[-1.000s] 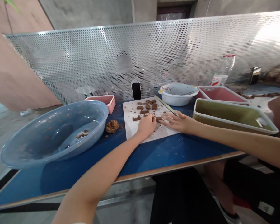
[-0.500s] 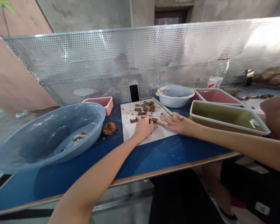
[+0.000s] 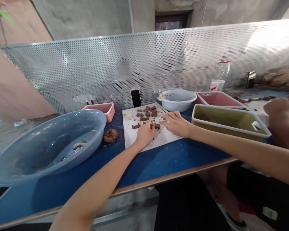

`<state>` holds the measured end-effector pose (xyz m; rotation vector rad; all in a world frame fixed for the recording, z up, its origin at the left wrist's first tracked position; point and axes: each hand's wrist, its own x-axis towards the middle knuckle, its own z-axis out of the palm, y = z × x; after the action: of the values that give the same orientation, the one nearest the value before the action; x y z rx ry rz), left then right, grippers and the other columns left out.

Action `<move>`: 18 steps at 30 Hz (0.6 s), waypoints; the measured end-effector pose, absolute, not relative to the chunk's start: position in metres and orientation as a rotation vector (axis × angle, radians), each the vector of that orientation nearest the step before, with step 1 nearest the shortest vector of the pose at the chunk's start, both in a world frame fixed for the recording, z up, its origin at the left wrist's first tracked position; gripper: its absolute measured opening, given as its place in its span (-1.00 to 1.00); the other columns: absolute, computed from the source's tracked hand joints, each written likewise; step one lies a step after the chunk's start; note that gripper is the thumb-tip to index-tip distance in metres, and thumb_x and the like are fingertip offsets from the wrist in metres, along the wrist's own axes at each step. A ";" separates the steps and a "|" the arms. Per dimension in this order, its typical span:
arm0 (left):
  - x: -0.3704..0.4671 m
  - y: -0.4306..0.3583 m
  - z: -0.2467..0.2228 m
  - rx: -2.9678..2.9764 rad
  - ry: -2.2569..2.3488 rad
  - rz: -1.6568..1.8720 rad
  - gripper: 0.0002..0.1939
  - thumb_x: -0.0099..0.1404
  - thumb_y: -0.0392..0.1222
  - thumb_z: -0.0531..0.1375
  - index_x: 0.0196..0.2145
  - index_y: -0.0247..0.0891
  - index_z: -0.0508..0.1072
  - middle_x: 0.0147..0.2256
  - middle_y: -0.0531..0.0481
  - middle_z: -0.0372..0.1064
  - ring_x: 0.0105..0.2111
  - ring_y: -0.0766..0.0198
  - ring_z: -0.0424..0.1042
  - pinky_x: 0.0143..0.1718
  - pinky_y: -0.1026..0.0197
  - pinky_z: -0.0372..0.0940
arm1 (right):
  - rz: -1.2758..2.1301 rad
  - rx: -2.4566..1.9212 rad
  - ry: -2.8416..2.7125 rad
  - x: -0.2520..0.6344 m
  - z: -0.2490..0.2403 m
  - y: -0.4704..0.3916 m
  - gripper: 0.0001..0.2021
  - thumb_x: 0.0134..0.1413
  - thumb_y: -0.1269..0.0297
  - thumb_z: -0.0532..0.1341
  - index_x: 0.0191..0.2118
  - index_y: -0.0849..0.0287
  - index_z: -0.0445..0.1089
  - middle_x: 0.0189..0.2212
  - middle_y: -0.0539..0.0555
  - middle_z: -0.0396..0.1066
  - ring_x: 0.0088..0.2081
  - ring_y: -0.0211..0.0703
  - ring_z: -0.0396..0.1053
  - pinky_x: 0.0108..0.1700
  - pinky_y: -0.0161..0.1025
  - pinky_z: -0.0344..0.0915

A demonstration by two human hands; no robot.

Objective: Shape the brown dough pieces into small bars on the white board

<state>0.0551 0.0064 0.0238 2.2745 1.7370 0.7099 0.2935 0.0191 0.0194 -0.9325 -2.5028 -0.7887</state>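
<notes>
Several small brown clay-like pieces (image 3: 144, 119) lie on a white board (image 3: 131, 138), crumbs scattered around them. At the board's front half, my left hand (image 3: 144, 134) is closed, thumb and fingers pinched together among the nearest pieces; what it grips is hidden behind the fingers. Just right of its fingertips sits a short brown block (image 3: 157, 126). My right hand (image 3: 177, 124) rests over the board's right edge, fingers apart and slightly bent, with no object visible in it. Beyond its fingers, a thin pale stick (image 3: 160, 107) lies along the board's edge.
A big blue basin (image 3: 96, 138) stands left, with a brown lump (image 3: 110, 135) beside it. Behind are a pink box (image 3: 110, 112), a phone (image 3: 135, 98), and a white bowl (image 3: 177, 104). An olive bin (image 3: 214, 126) and pink bin (image 3: 219, 98) stand right, near another person's arm (image 3: 279, 112).
My right hand has drawn its fingers in from a flatter, more stretched pose and shifted slightly up the board. My left hand stays pinched at the same pieces. The view has shifted slightly.
</notes>
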 end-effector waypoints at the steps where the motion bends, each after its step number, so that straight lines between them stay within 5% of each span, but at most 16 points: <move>1: 0.055 0.007 0.024 2.280 1.740 0.713 -0.79 0.57 -0.27 0.16 -0.10 -0.27 0.63 -0.16 -0.20 0.69 -0.12 0.02 0.63 -0.03 0.11 0.41 | -0.709 -0.981 -2.463 0.287 0.021 0.024 -0.59 0.42 0.44 0.14 0.24 0.08 0.56 0.36 0.32 0.45 0.31 0.34 0.30 0.24 0.26 0.19; 8: 0.053 0.006 0.025 2.252 1.707 0.733 -0.75 0.55 -0.29 0.14 -0.10 -0.24 0.65 -0.19 -0.20 0.69 -0.17 0.01 0.63 -0.09 0.11 0.40 | 0.126 -1.277 -2.149 0.266 -0.001 0.063 -0.68 0.34 0.34 0.19 -0.02 -0.04 0.71 0.16 0.20 0.51 0.24 0.29 0.38 0.32 0.33 0.28; 15: 0.056 0.001 0.026 2.397 1.695 0.693 -0.73 0.53 -0.31 0.13 -0.16 -0.25 0.66 -0.12 -0.24 0.69 -0.08 -0.03 0.63 -0.01 0.07 0.41 | 0.135 -1.240 -2.122 0.275 -0.015 0.062 -0.66 0.33 -0.15 0.41 0.03 -0.10 0.71 0.18 0.24 0.43 0.26 0.36 0.36 0.34 0.34 0.34; 18: 0.055 0.003 0.025 2.330 1.706 0.720 -0.74 0.54 -0.31 0.13 -0.12 -0.25 0.66 -0.12 -0.21 0.70 -0.09 -0.02 0.64 -0.03 0.08 0.41 | 0.150 -1.201 -2.141 0.269 -0.017 0.062 -0.62 0.22 -0.17 0.49 0.00 -0.06 0.72 0.17 0.24 0.43 0.24 0.34 0.36 0.33 0.34 0.32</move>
<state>0.0554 0.0030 0.0249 2.3297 1.7062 0.7202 0.2687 0.0623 -0.0168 -1.2008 -2.1406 0.1501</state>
